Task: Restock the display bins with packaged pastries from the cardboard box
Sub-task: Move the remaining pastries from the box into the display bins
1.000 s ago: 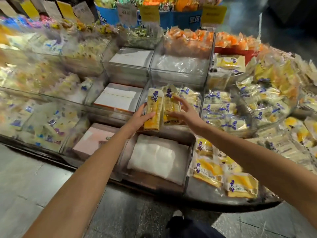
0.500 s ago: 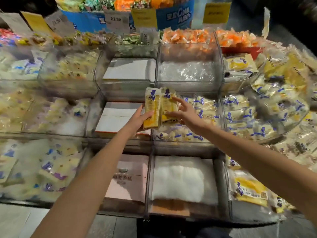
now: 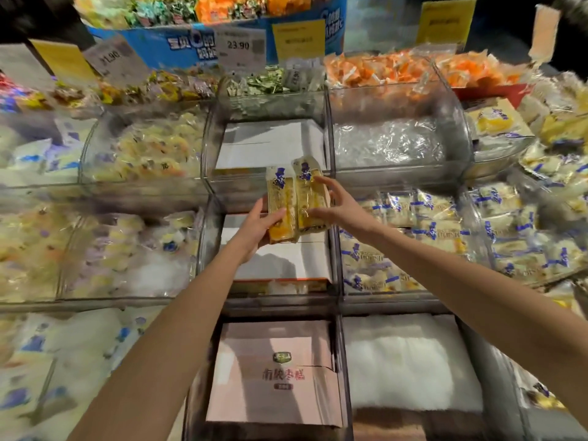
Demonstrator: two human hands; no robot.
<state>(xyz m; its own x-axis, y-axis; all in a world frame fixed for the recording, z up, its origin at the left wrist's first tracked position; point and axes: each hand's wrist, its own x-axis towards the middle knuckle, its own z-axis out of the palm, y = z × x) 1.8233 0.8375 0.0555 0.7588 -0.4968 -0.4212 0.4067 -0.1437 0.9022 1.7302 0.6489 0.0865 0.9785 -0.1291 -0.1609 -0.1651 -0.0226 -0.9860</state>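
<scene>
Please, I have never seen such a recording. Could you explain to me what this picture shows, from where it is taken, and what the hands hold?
There is no machine here. A person wears a camera on the head, so the picture looks forward and down along both bare arms. The left hand and the right hand hold two yellow packaged pastries side by side, raised over clear display bins. One middle bin holds a white box. The bin to its right is full of blue-printed packets, and the nearest bin holds a pink box. A price tag stands at the back.
</scene>
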